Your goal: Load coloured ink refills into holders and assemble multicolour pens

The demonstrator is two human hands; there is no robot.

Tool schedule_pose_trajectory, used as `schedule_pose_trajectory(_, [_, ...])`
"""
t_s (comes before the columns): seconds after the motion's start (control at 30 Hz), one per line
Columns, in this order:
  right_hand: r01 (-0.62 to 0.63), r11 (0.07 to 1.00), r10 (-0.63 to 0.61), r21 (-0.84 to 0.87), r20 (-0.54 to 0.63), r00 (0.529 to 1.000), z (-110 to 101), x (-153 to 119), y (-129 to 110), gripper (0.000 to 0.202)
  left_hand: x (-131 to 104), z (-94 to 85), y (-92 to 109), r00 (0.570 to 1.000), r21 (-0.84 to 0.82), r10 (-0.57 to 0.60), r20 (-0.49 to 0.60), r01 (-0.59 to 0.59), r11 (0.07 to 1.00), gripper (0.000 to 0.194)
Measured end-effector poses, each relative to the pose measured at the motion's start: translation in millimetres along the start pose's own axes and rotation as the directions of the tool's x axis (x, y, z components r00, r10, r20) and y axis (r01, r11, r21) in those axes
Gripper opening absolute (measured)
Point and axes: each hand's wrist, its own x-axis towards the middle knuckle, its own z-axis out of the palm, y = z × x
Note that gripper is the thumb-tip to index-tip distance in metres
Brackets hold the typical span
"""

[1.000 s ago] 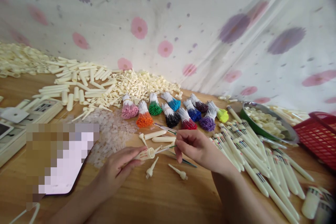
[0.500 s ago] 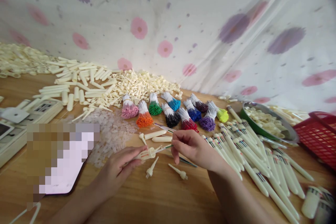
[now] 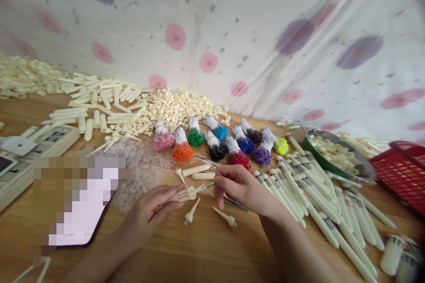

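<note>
Backed by a floral sheet point(image 3: 139, 17), above a wooden table point(image 3: 186, 256); gripping a slotted cream barrel point(image 3: 186, 194) between the thumb and fingers of the left hand point(image 3: 142, 210), near the table's middle, with its open end toward the right hand point(image 3: 244, 188); pinching a green-tipped refill point(image 3: 210, 185) between right thumb and forefinger, at the barrel's mouth; cannot tell how deep inside.

Just below, on the wood, beside two cream nozzle pieces point(image 3: 191, 213); near dark tweezers-like metal point(image 3: 235, 204), partly hidden by the right hand; beyond, among coloured refill bundles point(image 3: 215, 146) and a cream parts pile point(image 3: 179, 106); flanked by clear pieces point(image 3: 139, 168) and a phone point(image 3: 79, 216) at left, by finished-looking pens point(image 3: 308, 185), a green bowl point(image 3: 310, 145) of cream parts and a red basket point(image 3: 398, 172) at right.
</note>
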Motion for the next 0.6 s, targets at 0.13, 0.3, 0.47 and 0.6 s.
schedule_pose_trajectory(0.13, [-0.014, 1.0, 0.014, -0.014, 0.009, 1.0, 3, -1, -2, 0.023, 1, 0.3, 0, 1.0, 0.007, -0.002, -0.001, 0.002, 1.0, 0.029])
schedule_pose_trajectory(0.3, [0.0, 0.997, 0.005, -0.081, 0.055, 0.998, 14, 0, -6, 0.024, 1, 1.9, -2, 1.0, 0.001, -0.005, 0.015, 0.005, 1.0, 0.029])
schedule_pose_trajectory(0.47, [0.057, 0.994, -0.044, -0.097, 0.131, 0.99, 20, 1, -3, 0.03, 1, 2.0, -2, 1.0, -0.025, -0.012, 0.027, 0.013, 1.0, 0.029])
schedule_pose_trajectory(0.6, [0.129, 0.983, -0.112, -0.13, 0.132, 0.985, 13, -4, -1, 0.037, 0, -0.1, -1, 1.0, -0.054, -0.017, 0.025, 0.019, 0.998, 0.029])
